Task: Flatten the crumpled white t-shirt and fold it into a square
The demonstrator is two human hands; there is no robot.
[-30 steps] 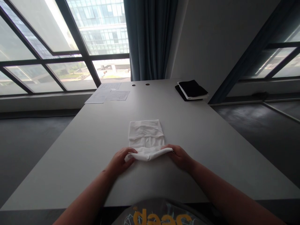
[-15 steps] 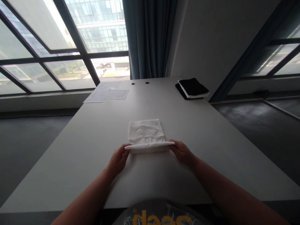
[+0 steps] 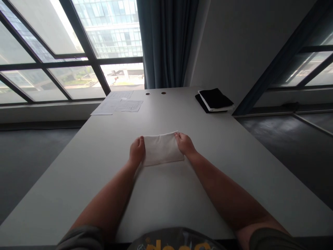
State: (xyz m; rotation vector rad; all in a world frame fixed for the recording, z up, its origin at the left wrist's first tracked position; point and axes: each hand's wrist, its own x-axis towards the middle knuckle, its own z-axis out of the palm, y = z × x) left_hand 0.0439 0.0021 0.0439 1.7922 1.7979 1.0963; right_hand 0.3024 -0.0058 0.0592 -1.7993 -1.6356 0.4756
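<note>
A white cloth (image 3: 161,149) lies folded into a small rectangle in the middle of the pale table (image 3: 208,166). My left hand (image 3: 137,150) rests at its left edge, fingers curled over the far left corner. My right hand (image 3: 184,143) sits at its right edge with fingers pinched on the far right corner. Both forearms reach out across the table toward the cloth.
Loose paper sheets (image 3: 117,104) lie at the far left of the table. A black folded item on a white one (image 3: 214,99) sits at the far right. Two round cable holes (image 3: 155,93) mark the far edge, before a window and dark curtain (image 3: 163,41).
Both hands lifted the near edge of the white cloth and carried it away from me onto the far edge, halving the cloth's length. My arms stretched forward.
</note>
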